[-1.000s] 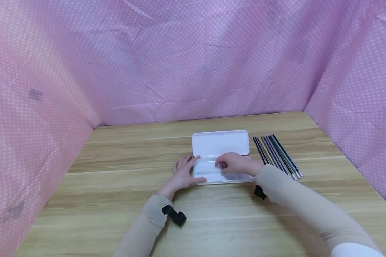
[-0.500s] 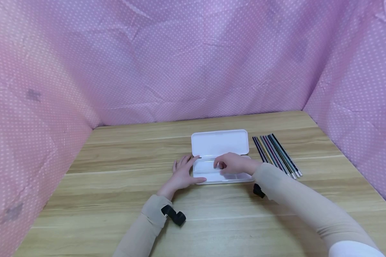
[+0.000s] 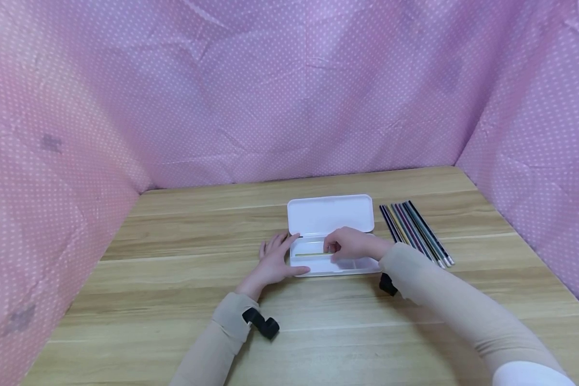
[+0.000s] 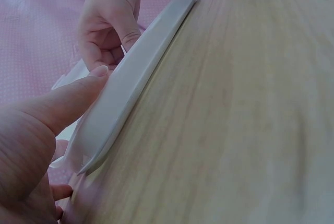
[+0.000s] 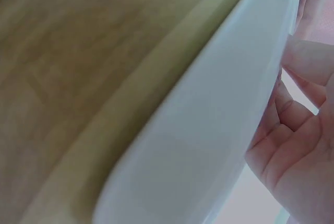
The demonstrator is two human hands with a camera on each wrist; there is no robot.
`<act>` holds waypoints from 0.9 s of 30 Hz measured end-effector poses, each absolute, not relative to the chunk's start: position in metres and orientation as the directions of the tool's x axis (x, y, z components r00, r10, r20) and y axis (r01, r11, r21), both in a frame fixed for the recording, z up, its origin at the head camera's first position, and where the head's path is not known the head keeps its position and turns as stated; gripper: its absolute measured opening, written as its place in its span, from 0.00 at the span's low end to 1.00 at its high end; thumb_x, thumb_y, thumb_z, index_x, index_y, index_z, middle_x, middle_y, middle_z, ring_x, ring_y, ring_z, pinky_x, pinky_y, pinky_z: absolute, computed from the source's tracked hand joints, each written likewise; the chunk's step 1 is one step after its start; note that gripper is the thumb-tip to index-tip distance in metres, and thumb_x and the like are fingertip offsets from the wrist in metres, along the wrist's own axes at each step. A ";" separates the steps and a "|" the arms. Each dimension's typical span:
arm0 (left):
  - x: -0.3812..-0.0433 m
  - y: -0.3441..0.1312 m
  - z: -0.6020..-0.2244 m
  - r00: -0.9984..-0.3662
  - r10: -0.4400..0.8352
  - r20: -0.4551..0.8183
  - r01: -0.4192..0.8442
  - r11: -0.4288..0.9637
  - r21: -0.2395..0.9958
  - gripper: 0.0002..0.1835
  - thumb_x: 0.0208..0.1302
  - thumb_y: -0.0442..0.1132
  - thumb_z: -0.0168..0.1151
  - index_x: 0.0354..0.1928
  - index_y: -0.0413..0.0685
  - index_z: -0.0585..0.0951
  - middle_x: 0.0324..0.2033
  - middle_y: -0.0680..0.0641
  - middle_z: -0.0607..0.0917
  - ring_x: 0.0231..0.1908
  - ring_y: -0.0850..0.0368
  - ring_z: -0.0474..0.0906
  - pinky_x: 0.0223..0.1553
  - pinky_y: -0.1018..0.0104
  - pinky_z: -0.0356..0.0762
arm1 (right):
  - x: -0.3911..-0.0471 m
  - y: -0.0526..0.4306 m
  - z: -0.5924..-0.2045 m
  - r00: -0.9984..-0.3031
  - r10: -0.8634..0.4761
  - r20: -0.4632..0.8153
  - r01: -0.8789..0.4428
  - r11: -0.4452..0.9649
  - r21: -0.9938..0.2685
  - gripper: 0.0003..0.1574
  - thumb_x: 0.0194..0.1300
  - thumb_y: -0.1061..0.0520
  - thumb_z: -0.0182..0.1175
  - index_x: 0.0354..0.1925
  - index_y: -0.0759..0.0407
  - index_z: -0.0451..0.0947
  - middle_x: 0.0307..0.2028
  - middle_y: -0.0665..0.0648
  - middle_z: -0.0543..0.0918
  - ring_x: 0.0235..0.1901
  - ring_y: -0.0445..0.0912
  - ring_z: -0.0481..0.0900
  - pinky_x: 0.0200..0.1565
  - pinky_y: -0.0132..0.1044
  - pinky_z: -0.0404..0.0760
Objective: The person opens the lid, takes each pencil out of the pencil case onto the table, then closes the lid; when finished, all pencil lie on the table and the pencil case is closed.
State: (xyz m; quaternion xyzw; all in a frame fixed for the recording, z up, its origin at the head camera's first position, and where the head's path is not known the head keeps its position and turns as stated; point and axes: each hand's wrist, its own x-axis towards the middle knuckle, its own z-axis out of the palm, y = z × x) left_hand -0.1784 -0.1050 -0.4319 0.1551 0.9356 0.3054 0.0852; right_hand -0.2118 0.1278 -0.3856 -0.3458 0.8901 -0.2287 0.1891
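A white pencil case [image 3: 299, 265] lies unfolded on the table, its lid [image 3: 330, 214] laid back on the far side. My left hand [image 3: 272, 265] holds the case at its left end. Its thumb lies on the near rim and its forefinger reaches the hinge side. Inside the case, my right hand [image 3: 349, 245] has its fingers curled at a thin yellow pencil [image 3: 312, 254], which lies lengthwise over the tray. The pencil's right end is hidden by that hand. In the left wrist view the right fingers [image 4: 107, 46] dip behind the case's near wall.
Several pencils [image 3: 420, 236] in dark, gold and grey tones lie side by side on the table, right of the case, partly behind the right sleeve. Pink dotted cloth [image 3: 289, 96] hangs around the back and sides of the wooden table [image 3: 183, 241].
The yellow pencil has come into view in the case, left of my right fingers. The right hand has barely shifted. My left hand and the case have stayed put.
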 end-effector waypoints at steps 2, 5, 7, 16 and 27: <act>-0.179 -0.105 -0.432 -0.938 0.342 -0.066 0.238 0.768 0.595 0.47 0.51 0.58 0.70 0.71 0.58 0.60 0.72 0.43 0.54 0.72 0.41 0.44 0.68 0.40 0.26 | -0.212 0.129 -0.386 -0.680 -0.714 -0.169 -0.539 0.642 -0.545 0.07 0.56 0.65 0.66 0.35 0.58 0.80 0.25 0.48 0.75 0.28 0.39 0.68 0.36 0.31 0.70; -0.179 -0.105 -0.432 -0.938 0.341 -0.065 0.239 0.770 0.591 0.47 0.50 0.58 0.70 0.71 0.59 0.60 0.72 0.43 0.54 0.72 0.41 0.44 0.68 0.39 0.26 | -0.214 0.129 -0.386 -0.682 -0.709 -0.178 -0.523 0.643 -0.559 0.07 0.56 0.64 0.66 0.34 0.58 0.80 0.25 0.47 0.75 0.28 0.39 0.68 0.37 0.31 0.70; -0.179 -0.105 -0.432 -0.938 0.340 -0.065 0.239 0.771 0.590 0.47 0.50 0.58 0.70 0.71 0.59 0.60 0.72 0.43 0.55 0.71 0.41 0.44 0.68 0.39 0.26 | -0.215 0.129 -0.385 -0.687 -0.703 -0.182 -0.512 0.647 -0.565 0.06 0.57 0.64 0.66 0.35 0.57 0.80 0.26 0.47 0.75 0.29 0.39 0.68 0.37 0.31 0.70; -0.179 -0.105 -0.432 -0.940 0.333 -0.066 0.235 0.778 0.582 0.46 0.50 0.58 0.70 0.71 0.59 0.61 0.72 0.43 0.55 0.72 0.41 0.44 0.68 0.40 0.27 | -0.218 0.134 -0.376 -0.692 -0.715 -0.100 -0.536 0.602 -0.592 0.05 0.59 0.63 0.64 0.36 0.56 0.81 0.26 0.47 0.76 0.30 0.39 0.71 0.38 0.33 0.72; -0.179 -0.105 -0.432 -0.940 0.335 -0.061 0.238 0.775 0.586 0.47 0.50 0.58 0.70 0.71 0.58 0.61 0.72 0.43 0.55 0.72 0.40 0.44 0.68 0.39 0.27 | -0.213 0.142 -0.365 -0.755 -0.656 -0.002 -0.458 0.529 -0.714 0.08 0.60 0.64 0.62 0.40 0.65 0.80 0.30 0.51 0.79 0.34 0.42 0.74 0.43 0.36 0.75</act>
